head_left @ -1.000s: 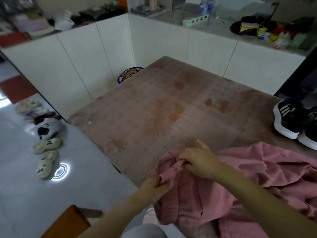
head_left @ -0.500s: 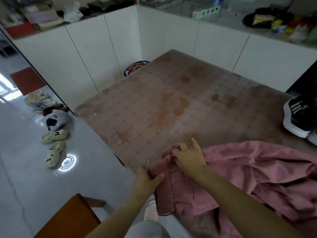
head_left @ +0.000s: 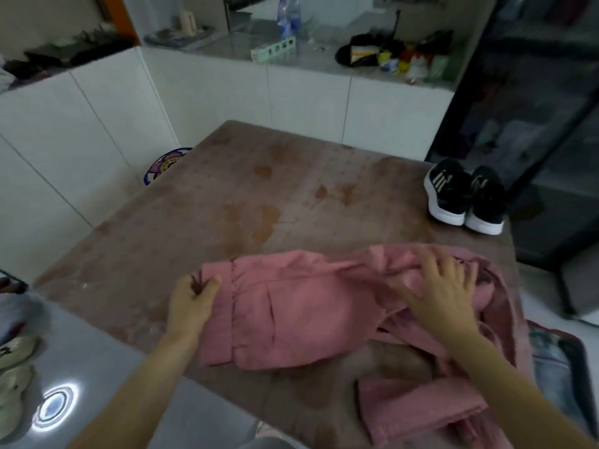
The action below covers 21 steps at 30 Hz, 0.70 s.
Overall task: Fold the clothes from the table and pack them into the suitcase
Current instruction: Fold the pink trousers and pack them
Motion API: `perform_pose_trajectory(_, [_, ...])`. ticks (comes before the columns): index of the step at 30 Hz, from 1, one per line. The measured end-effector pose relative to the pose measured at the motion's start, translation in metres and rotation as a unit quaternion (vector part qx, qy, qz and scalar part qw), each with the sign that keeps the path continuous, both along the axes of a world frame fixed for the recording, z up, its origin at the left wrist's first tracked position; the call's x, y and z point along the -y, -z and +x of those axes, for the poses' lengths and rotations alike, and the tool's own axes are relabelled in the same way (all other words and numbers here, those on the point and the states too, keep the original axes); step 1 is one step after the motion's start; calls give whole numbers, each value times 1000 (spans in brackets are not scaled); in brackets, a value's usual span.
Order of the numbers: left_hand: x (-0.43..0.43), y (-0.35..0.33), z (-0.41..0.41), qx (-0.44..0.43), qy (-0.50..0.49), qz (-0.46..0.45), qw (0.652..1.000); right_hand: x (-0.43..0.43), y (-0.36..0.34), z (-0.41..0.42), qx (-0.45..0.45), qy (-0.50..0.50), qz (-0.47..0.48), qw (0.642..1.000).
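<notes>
A pink garment (head_left: 304, 306) lies spread across the near part of the brown patterned table (head_left: 259, 189). My left hand (head_left: 193, 303) pinches its left edge between thumb and fingers. On the garment's bunched right side rests my right hand (head_left: 437, 286), fingers spread and pressing the cloth down. Another part of the pink cloth (head_left: 418, 406) lies near the table's front edge. At the lower right, beside the table, part of an open suitcase (head_left: 557, 361) shows with bluish fabric inside.
A pair of black sneakers with white soles (head_left: 463, 196) stands on the table's far right corner. White tiled low walls (head_left: 97, 124) run behind and to the left. Slippers (head_left: 13, 367) lie on the floor at left. A dark glass cabinet (head_left: 544, 124) stands at right.
The garment has been pulled out wide across the table. My hands, close together at its left corner before, are now far apart, the right one gone to the right side.
</notes>
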<state>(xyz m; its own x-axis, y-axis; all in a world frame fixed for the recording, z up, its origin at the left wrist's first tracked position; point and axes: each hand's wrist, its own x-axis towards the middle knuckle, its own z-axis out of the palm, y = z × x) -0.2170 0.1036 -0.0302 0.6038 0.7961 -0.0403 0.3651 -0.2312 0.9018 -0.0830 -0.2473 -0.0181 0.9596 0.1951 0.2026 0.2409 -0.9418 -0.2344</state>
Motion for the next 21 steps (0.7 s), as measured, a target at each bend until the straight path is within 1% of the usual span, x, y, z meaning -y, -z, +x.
perform_pose_trajectory(2, [-28,-7,19,21,18,17,999,45,-3,-5,-58,122,-7,991])
perform_pose_trajectory(4, [-54,-10,37,23,23,41,999,76,1,-20,-149,224,-1,963])
perform_pose_trajectory(5, [-64,-11,47,22,23,50,998,86,9,-28,-194,258,23,946])
perform_pose_trajectory(7, [-81,-9,65,22,24,50,998,105,42,-38,-250,293,123,915])
perform_pose_trajectory(8, [-88,-6,74,20,26,48,998,112,62,-40,-264,295,187,899])
perform_pose_trajectory(9, [-92,-5,83,15,34,50,998,111,76,-43,-269,299,231,886])
perform_pose_trajectory(10, [-94,-3,90,12,42,53,998,102,78,-47,-273,299,238,883])
perform_pose_trajectory(11, [-93,-4,97,8,52,58,997,89,72,-52,-285,293,218,886])
perform_pose_trajectory(13, [-96,-2,109,13,57,58,997,71,65,-58,-306,286,104,902])
perform_pose_trajectory(14, [-98,-3,115,15,58,57,997,70,61,-59,-302,274,44,912])
perform_pose_trajectory(15, [-100,-5,120,18,62,61,996,74,57,-58,-296,255,9,921])
perform_pose_trajectory(18, [-107,-17,137,39,56,38,997,103,37,-51,-252,244,0,937])
perform_pose_trajectory(21, [-113,-30,153,63,63,12,996,132,6,-39,-151,244,-44,957])
